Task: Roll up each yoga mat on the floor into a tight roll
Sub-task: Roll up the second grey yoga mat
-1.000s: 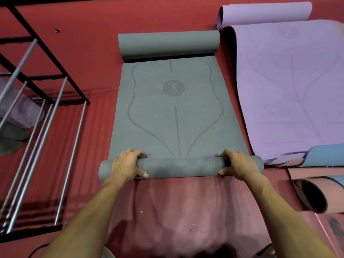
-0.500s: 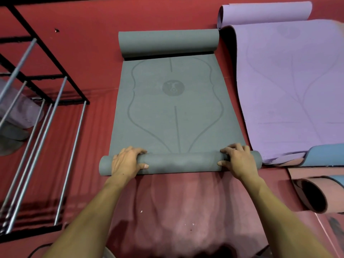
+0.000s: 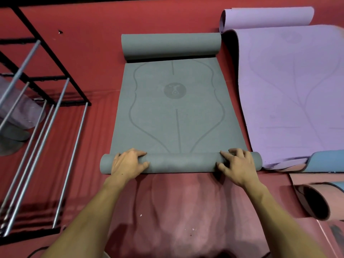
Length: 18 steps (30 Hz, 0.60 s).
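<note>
A grey yoga mat (image 3: 175,116) lies on the red floor, its far end curled into a loose roll (image 3: 170,45). Its near end is wound into a thin tight roll (image 3: 181,162) lying crosswise in front of me. My left hand (image 3: 127,162) lies over the left part of this roll, fingers curled over its top and thumb on its near side. My right hand (image 3: 237,164) grips the right part the same way. A purple mat (image 3: 294,90) lies spread out to the right, its far end curled up.
A black metal rack (image 3: 42,101) with grey bars stands at the left, with rolled mats beneath it. A blue mat edge (image 3: 327,161) and a loosely rolled pink mat (image 3: 316,202) lie at the right. Red floor stretches around and behind me.
Both hands have pushed the near grey roll slightly farther away, winding more of the mat onto it. The fingers have shifted forward over the roll's top.
</note>
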{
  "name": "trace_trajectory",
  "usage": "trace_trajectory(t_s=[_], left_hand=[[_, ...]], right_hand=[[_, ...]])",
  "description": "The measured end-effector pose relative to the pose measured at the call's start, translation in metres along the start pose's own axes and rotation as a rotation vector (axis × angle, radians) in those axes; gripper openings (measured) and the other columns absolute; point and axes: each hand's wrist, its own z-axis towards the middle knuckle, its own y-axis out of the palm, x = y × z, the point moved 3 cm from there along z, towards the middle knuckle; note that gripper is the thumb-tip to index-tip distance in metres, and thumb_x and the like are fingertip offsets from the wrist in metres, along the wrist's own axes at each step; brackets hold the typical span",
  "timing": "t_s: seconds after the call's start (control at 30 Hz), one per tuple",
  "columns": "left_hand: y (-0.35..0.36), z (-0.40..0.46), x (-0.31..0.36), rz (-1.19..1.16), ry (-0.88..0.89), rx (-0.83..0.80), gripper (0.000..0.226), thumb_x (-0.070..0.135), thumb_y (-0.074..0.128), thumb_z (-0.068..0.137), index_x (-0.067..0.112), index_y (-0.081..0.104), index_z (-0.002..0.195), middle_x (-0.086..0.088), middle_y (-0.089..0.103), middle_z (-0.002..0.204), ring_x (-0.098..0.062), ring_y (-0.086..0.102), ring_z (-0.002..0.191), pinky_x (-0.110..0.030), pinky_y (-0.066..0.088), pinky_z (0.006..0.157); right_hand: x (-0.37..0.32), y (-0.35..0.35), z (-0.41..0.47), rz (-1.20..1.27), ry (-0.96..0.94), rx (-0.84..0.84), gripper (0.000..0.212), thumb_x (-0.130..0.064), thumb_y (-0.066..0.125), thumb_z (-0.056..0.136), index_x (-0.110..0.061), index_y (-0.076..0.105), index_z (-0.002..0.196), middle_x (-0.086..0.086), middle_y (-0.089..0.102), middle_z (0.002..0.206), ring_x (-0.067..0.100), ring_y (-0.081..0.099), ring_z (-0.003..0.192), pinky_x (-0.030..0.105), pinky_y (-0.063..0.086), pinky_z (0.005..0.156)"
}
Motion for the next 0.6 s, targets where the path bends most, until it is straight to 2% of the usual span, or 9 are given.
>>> trace_trajectory(t_s=[0.07, 0.13, 0.27, 0.4, 0.6], left_hand=[[0.001, 0.001, 0.000, 0.012, -0.014, -0.058, 0.079, 0.077, 0.072, 0.071, 0.040, 0.060, 0.140, 0.013, 0.060, 0.140, -0.018, 0.055, 0.134, -0.050, 0.028, 0.122], [0.006, 0.000, 0.000, 0.070, 0.001, -0.072, 0.091, 0.077, 0.078, 0.064, 0.041, 0.053, 0.144, 0.016, 0.056, 0.139, -0.016, 0.051, 0.135, -0.052, 0.021, 0.124], [0.019, -0.006, 0.002, 0.137, 0.032, 0.033, 0.084, 0.057, 0.087, 0.069, 0.042, 0.051, 0.143, 0.018, 0.054, 0.137, -0.013, 0.048, 0.135, -0.054, 0.013, 0.126], [0.017, -0.001, 0.002, 0.131, 0.030, 0.023, 0.074, 0.056, 0.084, 0.074, 0.043, 0.053, 0.140, 0.019, 0.055, 0.135, -0.009, 0.046, 0.135, -0.054, 0.015, 0.124], [0.008, 0.004, 0.003, 0.151, -0.002, -0.116, 0.069, 0.059, 0.089, 0.062, 0.046, 0.062, 0.125, 0.019, 0.066, 0.118, -0.011, 0.060, 0.121, -0.046, 0.037, 0.104]], right_hand=[[-0.001, 0.005, -0.003, -0.054, -0.020, 0.013, 0.084, -0.078, 0.039, 0.076, -0.036, 0.057, 0.146, 0.006, 0.051, 0.144, 0.035, 0.039, 0.130, 0.052, 0.031, 0.116], [0.001, 0.011, -0.003, -0.145, -0.080, 0.030, 0.090, -0.081, 0.054, 0.073, -0.035, 0.050, 0.150, 0.005, 0.050, 0.144, 0.034, 0.040, 0.133, 0.056, 0.029, 0.116], [0.005, 0.020, 0.000, -0.169, -0.082, 0.088, 0.090, -0.063, 0.086, 0.069, -0.033, 0.054, 0.147, 0.004, 0.056, 0.140, 0.035, 0.046, 0.133, 0.061, 0.031, 0.116], [0.003, 0.015, 0.007, -0.167, -0.112, 0.157, 0.079, -0.061, 0.087, 0.066, -0.035, 0.061, 0.137, -0.005, 0.062, 0.128, 0.028, 0.053, 0.120, 0.054, 0.037, 0.110], [0.004, -0.001, 0.010, -0.175, -0.071, -0.050, 0.077, -0.072, 0.079, 0.067, -0.051, 0.054, 0.137, -0.018, 0.057, 0.129, 0.018, 0.046, 0.124, 0.048, 0.033, 0.112]])
